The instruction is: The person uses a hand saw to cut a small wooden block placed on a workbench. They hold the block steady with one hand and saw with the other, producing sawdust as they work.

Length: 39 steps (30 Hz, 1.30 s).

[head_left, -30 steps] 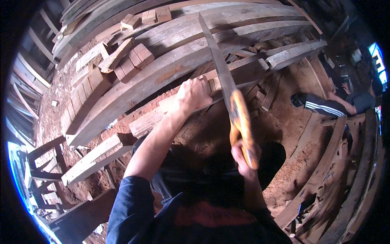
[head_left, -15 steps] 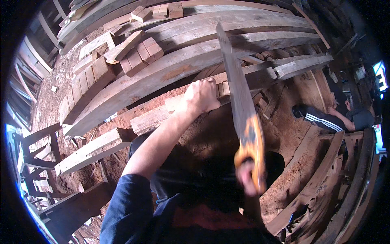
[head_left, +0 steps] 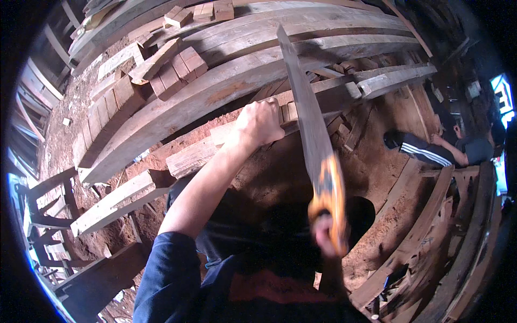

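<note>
My right hand [head_left: 326, 234] is closed around the yellow handle of a handsaw [head_left: 306, 107]. The long grey blade points away from me and lies across a wooden beam [head_left: 191, 157], its tip reaching past the beam's far side. On that beam, left of the blade, my left hand [head_left: 259, 123] presses down with its fingers curled over the wood's far edge. Small wood blocks [head_left: 289, 112] show between that hand and the blade. Whether the teeth are in a cut cannot be made out.
Long curved timbers [head_left: 226, 89] lie beyond the beam, with stacked short blocks [head_left: 177, 72] on them. A pale offcut [head_left: 126, 202] is at the left. Another person [head_left: 431, 151] sits at the right, near more curved planks [head_left: 414, 242]. Reddish sawdust [head_left: 269, 172] covers the ground.
The view has shifted a little, so the scene sits slightly further left. The saw is at nearly the same place over the beam, its handle slightly blurred. My left hand stays on the wood.
</note>
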Each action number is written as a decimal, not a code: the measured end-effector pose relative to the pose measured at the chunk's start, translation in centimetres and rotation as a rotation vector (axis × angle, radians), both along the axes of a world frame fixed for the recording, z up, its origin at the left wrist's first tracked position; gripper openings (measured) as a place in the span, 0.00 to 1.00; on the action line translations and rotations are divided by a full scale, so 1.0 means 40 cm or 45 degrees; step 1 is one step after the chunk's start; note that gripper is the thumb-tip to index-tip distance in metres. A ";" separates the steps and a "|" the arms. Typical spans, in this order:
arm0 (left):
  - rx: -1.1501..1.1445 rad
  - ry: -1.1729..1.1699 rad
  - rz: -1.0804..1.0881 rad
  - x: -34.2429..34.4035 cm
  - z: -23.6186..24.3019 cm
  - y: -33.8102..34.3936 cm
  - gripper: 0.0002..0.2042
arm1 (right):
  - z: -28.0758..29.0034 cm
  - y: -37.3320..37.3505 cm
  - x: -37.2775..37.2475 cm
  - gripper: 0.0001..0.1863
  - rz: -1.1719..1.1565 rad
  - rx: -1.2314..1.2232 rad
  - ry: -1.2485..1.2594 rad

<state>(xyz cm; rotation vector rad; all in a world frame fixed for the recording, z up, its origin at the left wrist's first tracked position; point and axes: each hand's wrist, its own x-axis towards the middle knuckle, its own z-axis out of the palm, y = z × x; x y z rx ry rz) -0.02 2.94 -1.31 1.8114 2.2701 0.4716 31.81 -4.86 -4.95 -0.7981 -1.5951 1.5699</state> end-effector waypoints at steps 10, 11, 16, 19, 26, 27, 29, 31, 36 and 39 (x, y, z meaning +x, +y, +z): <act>-0.025 -0.024 -0.035 0.006 0.026 -0.022 0.19 | 0.074 -0.002 -0.063 0.07 0.003 0.246 -0.218; -0.043 -0.040 -0.033 0.012 0.030 -0.017 0.19 | 0.063 0.039 -0.100 0.07 0.045 0.132 -0.133; -0.030 -0.052 0.000 -0.003 0.017 -0.004 0.20 | 0.052 -0.026 -0.015 0.13 0.026 0.005 0.070; 0.004 -0.076 0.034 0.008 0.006 -0.009 0.20 | 0.090 -0.110 0.063 0.14 -0.153 0.467 -0.494; -0.049 0.006 -0.010 0.001 0.029 -0.006 0.23 | 0.089 -0.108 0.042 0.14 -0.028 0.226 -0.231; -0.052 0.022 -0.003 -0.001 0.031 -0.005 0.23 | 0.097 -0.096 0.044 0.12 -0.040 0.252 -0.168; -0.087 0.014 0.022 -0.007 0.036 -0.003 0.25 | 0.048 -0.064 0.086 0.09 0.118 0.080 0.139; -0.106 0.028 0.034 -0.007 0.038 -0.005 0.28 | 0.014 -0.056 0.100 0.09 0.171 -0.080 0.354; -0.126 0.024 -0.009 -0.008 0.044 0.000 0.28 | -0.076 -0.053 0.114 0.15 0.266 -0.160 0.685; -0.118 0.018 -0.007 -0.010 0.047 -0.007 0.28 | -0.004 -0.094 0.076 0.16 -0.042 0.492 -0.095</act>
